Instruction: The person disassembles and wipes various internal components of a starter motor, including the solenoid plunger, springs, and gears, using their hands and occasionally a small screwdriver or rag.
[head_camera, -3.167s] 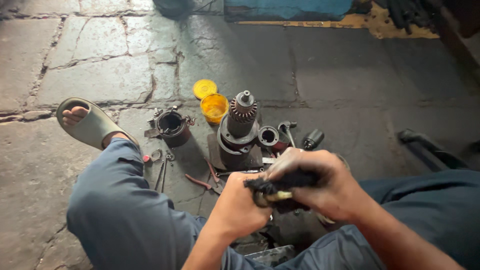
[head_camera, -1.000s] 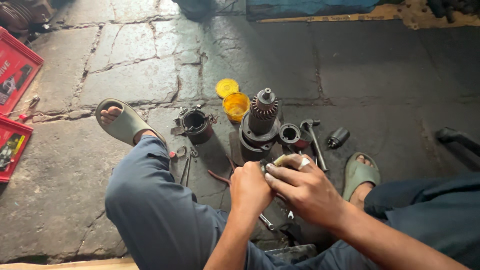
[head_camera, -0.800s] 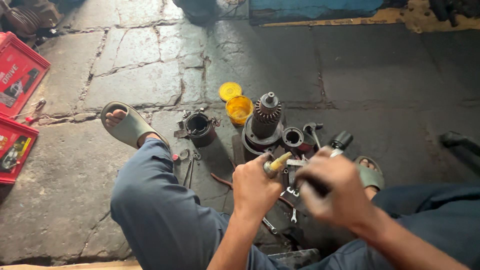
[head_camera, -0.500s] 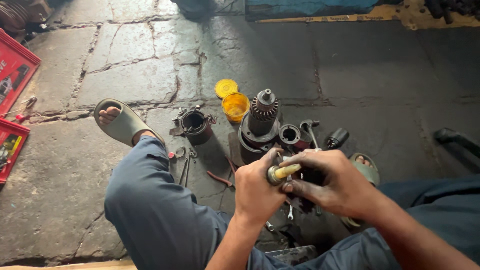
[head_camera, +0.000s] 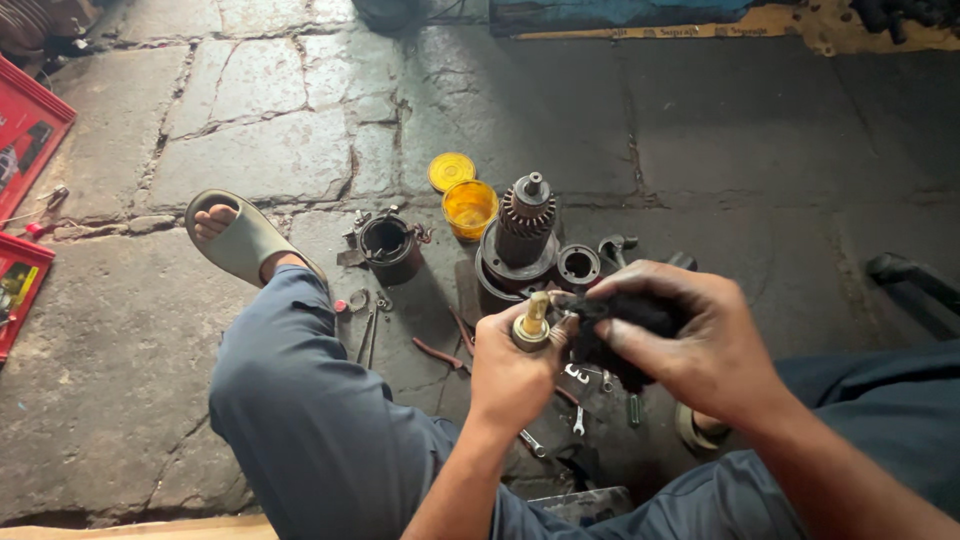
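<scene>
Grey stone slabs (head_camera: 250, 150), cracked and stained dark with oil, fill most of the frame, and the person sits on them with knees spread in blue-grey trousers. At the centre, just below the middle, the left hand (head_camera: 510, 365) is closed in a fist around a small brass-tipped metal part (head_camera: 531, 325), whose yellowish stud sticks up above the thumb. Touching it from the right, the right hand (head_camera: 690, 335) curls its fingers tightly about a black greasy rag (head_camera: 625, 320), pressed against the part's side. Directly behind the hands stands one tall geared shaft assembly (head_camera: 522, 235), dull steel with a toothed collar, upright on a round flange; it sits close enough to crowd the working space. Beside it to the right lies one dark ring-shaped bushing (head_camera: 578, 266), and to the left one black cylindrical housing (head_camera: 388, 245), open at the top. Two yellow plastic pieces lie above these: a flat lid (head_camera: 452, 171) and a small round tub (head_camera: 469, 206), just beside each other. Below the hands, partly hidden by them, several small spanners (head_camera: 578, 420) are scattered on the floor. One foot in an olive sandal (head_camera: 245, 240) rests at centre left, and two red trays (head_camera: 25, 140) touch the left edge.
</scene>
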